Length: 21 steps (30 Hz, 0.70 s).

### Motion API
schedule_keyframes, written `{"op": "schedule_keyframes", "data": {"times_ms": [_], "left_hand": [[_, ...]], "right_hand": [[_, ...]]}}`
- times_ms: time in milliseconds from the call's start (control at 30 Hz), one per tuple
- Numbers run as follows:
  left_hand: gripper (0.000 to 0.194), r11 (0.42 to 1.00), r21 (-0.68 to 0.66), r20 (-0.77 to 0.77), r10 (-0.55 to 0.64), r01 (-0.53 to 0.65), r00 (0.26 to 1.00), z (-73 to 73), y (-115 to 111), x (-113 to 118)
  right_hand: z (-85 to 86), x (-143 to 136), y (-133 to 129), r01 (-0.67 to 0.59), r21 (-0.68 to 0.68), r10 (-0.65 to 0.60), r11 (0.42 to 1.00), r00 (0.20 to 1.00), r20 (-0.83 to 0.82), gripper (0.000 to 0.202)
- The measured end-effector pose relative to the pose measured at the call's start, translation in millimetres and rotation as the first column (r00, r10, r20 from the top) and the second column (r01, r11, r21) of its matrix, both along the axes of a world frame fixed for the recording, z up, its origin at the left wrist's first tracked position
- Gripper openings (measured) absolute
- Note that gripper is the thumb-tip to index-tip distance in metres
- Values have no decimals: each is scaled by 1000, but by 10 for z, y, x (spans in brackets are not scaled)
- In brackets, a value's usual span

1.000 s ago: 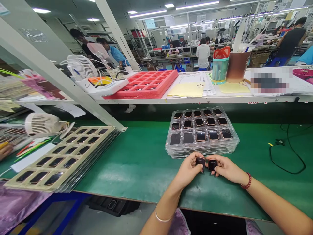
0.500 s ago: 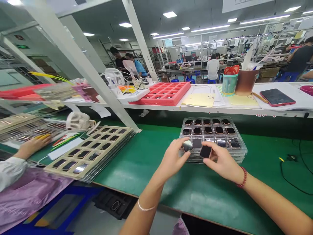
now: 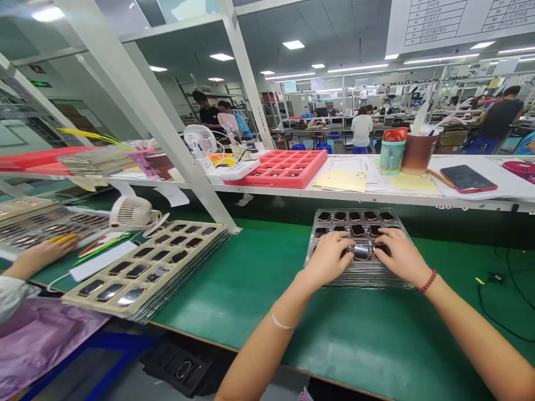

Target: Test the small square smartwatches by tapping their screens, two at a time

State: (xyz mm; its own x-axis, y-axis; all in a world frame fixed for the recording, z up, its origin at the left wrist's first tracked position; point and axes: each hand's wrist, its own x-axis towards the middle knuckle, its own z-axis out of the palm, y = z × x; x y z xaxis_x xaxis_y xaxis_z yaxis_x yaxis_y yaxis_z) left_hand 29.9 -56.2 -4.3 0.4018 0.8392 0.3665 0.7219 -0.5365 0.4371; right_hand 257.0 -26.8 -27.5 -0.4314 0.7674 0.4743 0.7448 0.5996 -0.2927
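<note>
Left hand (image 3: pixel 328 259) sits half curled over the front row of the clear tray stack (image 3: pixel 359 277); cannot tell its hold. Right hand (image 3: pixel 402 259) partly open, fingertips at a dark screen (image 3: pixel 383 249) in that row, grip unclear.

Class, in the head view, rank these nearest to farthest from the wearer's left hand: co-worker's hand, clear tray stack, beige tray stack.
1. Clear tray stack: directly under the left hand.
2. Beige tray stack: to its left.
3. Co-worker's hand: at far left.
</note>
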Motion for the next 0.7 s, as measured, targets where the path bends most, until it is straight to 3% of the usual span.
{"op": "schedule_keyframes", "data": {"times_ms": [67,167,300,367,433,500,567,633,700], "left_hand": [[25,999,-22,-56,-36,35,998,33,124,151],[19,997,-51,-67,-65,62,996,57,221,285],[14,994,-42,130,-98,105,987,65,35,302],[13,980,-87,261,-151,179,953,27,-161,290],[12,919,-204,415,-231,337,880,-75,-349,290],[14,777,-369,577,-239,510,781,-253,-465,304],[20,607,-528,682,-114,594,723,-481,-487,319],[27,482,-657,687,66,580,723,-701,-436,316],[31,404,-727,660,187,555,728,-853,-360,291]], "right_hand": [[-10,110,51,67,-21,-66,998,997,47,21],[11,155,24,45,-61,-45,997,999,2,16],[90,167,-188,-178,-218,99,960,939,-329,11],[81,210,-320,-382,-369,145,847,835,-531,16],[-12,261,-431,-580,-488,135,652,722,-678,20],[-193,297,-506,-696,-587,96,414,674,-732,24],[-418,308,-543,-698,-680,24,226,702,-712,28],[-615,312,-550,-668,-725,-98,167,721,-686,32],[-730,330,-541,-679,-716,-234,164,678,-697,38]]}}
